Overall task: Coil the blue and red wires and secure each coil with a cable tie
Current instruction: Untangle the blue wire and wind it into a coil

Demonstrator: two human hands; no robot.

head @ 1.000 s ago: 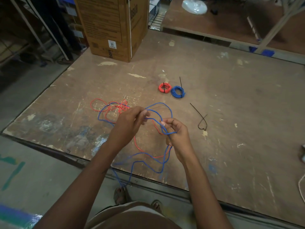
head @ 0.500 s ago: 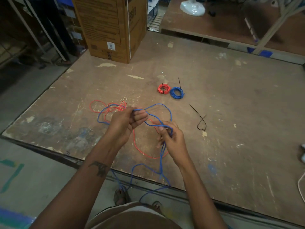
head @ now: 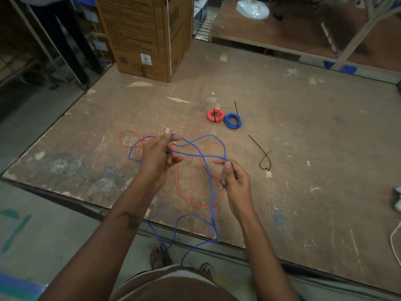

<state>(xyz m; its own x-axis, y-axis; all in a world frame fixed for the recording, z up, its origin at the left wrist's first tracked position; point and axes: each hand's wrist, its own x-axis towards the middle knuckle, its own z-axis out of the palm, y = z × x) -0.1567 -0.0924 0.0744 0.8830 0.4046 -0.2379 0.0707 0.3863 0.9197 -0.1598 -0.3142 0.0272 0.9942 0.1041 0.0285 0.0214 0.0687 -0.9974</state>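
Blue wire (head: 196, 156) loose, tangled with red wire (head: 184, 192) on desk (head: 303, 127). Left hand (head: 159, 157) pinches strands, likely anchoring the coil; right hand (head: 233, 179) pinches a strand, feeding. Finished coils, spare cable tie (head: 263, 157) lie right.

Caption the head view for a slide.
Both hands pull loose blue wire above tangled red wire.

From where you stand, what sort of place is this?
Probably a workshop or warehouse: a scuffed, paint-stained plywood worktable, a big cardboard carton standing on it, metal racking behind, and bare concrete floor underfoot.
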